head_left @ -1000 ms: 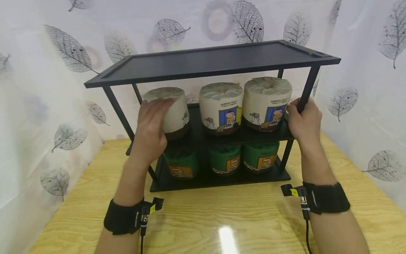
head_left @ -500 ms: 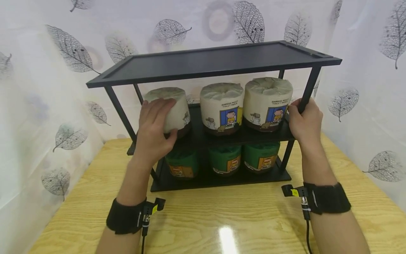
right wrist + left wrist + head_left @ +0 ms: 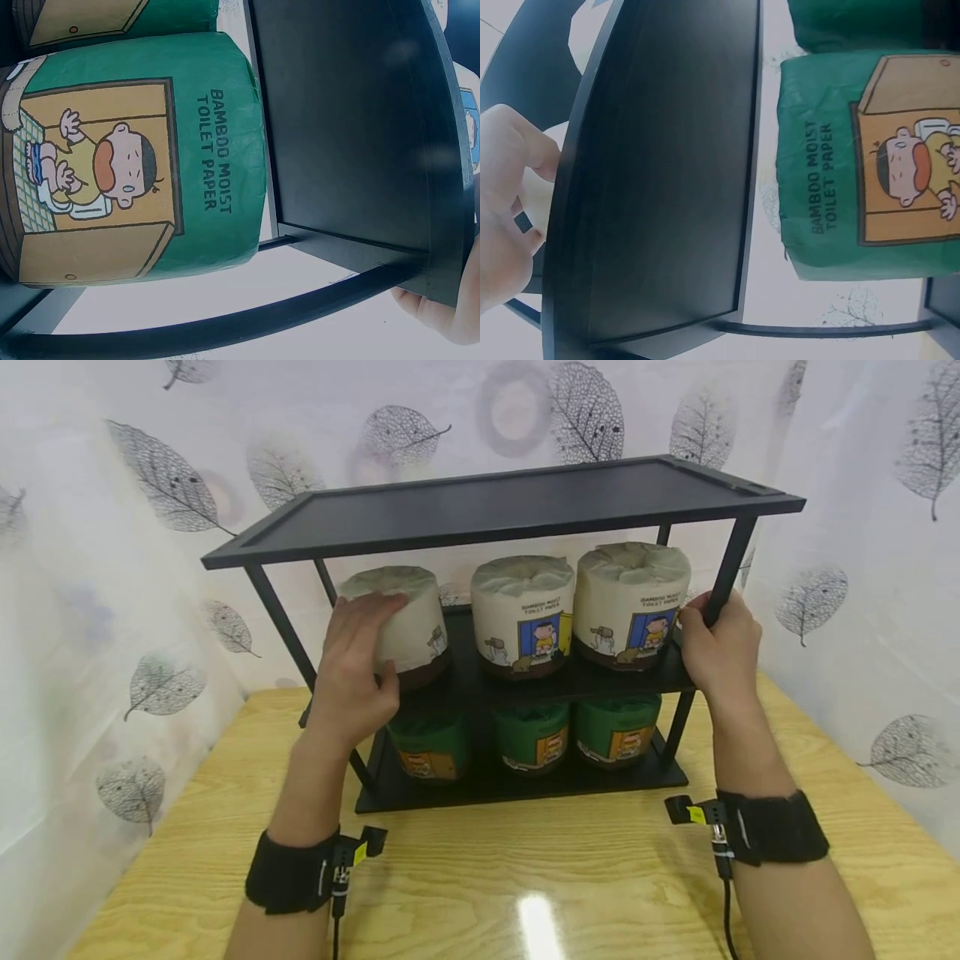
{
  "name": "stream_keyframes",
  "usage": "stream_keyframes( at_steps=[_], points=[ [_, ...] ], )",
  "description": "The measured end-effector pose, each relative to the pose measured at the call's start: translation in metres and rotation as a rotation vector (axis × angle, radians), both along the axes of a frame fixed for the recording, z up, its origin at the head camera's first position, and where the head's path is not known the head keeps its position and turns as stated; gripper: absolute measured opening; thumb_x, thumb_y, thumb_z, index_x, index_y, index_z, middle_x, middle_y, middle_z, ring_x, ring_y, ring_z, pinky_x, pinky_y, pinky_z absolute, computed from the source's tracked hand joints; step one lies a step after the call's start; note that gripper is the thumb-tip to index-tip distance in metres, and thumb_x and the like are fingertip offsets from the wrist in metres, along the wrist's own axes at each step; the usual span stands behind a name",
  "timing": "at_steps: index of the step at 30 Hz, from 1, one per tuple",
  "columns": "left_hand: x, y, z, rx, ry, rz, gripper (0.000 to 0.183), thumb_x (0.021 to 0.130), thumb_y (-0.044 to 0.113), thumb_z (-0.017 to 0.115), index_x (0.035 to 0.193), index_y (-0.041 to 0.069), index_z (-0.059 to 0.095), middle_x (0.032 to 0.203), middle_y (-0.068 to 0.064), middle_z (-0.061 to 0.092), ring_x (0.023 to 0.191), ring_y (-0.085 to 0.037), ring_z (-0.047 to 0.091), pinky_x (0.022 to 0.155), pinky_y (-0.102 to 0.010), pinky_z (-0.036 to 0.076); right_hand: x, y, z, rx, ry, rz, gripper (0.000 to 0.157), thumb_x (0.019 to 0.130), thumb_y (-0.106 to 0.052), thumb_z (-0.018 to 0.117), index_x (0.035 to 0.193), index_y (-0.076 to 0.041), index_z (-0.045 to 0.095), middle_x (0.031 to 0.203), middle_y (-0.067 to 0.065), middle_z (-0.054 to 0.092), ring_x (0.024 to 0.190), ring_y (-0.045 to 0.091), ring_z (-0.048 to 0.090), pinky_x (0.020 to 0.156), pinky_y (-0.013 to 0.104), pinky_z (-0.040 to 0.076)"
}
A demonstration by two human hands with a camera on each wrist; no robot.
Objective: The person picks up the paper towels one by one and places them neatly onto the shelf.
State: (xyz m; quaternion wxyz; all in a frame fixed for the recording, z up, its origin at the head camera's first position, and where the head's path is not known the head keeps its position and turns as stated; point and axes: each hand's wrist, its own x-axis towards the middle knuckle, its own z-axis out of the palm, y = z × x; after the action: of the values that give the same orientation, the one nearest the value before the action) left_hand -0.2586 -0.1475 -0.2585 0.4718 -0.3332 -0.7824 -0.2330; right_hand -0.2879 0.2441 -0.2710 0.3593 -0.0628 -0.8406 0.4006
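Note:
A cream-wrapped toilet paper roll (image 3: 418,631) stands at the left end of the black rack's middle shelf (image 3: 517,691). My left hand (image 3: 352,664) rests along its left side, fingers extended up to its top edge and thumb apart in front. Two matching cream rolls stand further right, a middle roll (image 3: 513,606) and a right roll (image 3: 618,597). At the rack's front right post (image 3: 735,552), my right hand (image 3: 722,647) grips the post beside the shelf's end. In the right wrist view only some fingers (image 3: 439,311) show, by the shelf corner.
Green toilet paper rolls line the bottom shelf (image 3: 487,793), among them a left one (image 3: 431,747) and a right one (image 3: 617,727). Above is the rack's flat top panel (image 3: 495,506). The rack stands on a wooden table (image 3: 450,877) before a leaf-print curtain (image 3: 465,393).
My left thumb has come onto the front of the left cream roll and then drawn slightly back left. The right hand stays on the post, and the rolls look unmoved.

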Motion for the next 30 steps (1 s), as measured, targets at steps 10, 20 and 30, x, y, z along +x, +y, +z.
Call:
stream_keyframes(
  at_steps=[10,20,30],
  points=[
    [-0.001,-0.006,0.001,-0.018,0.016,-0.028,0.077,0.055,-0.023,0.050,0.126,0.006,0.050,0.126,-0.014,0.052,0.122,-0.027,0.041,0.107,-0.057,0.019,0.001,-0.001,0.000,-0.003,0.000,-0.003,0.023,0.088,-0.027,0.043,0.089,-0.008,0.056,0.079,0.011,0.055,0.081,0.028,0.050,0.063,0.037,0.033],
    [-0.006,-0.010,-0.001,0.002,0.086,0.007,0.068,0.060,-0.019,0.040,0.121,0.006,0.054,0.122,-0.014,0.055,0.119,-0.027,0.045,0.106,-0.054,0.024,0.003,-0.002,0.000,0.001,0.007,0.001,0.024,0.088,-0.027,0.042,0.089,-0.007,0.056,0.078,0.011,0.054,0.080,0.027,0.050,0.061,0.037,0.033],
    [-0.006,0.001,-0.004,-0.031,0.095,0.113,0.065,0.068,0.017,0.068,0.130,0.011,0.050,0.123,-0.013,0.051,0.117,-0.028,0.042,0.104,-0.056,0.026,0.002,-0.001,0.000,0.005,0.012,-0.003,0.025,0.089,-0.027,0.042,0.089,-0.007,0.057,0.076,0.010,0.053,0.078,0.027,0.050,0.061,0.037,0.033]
  ],
)
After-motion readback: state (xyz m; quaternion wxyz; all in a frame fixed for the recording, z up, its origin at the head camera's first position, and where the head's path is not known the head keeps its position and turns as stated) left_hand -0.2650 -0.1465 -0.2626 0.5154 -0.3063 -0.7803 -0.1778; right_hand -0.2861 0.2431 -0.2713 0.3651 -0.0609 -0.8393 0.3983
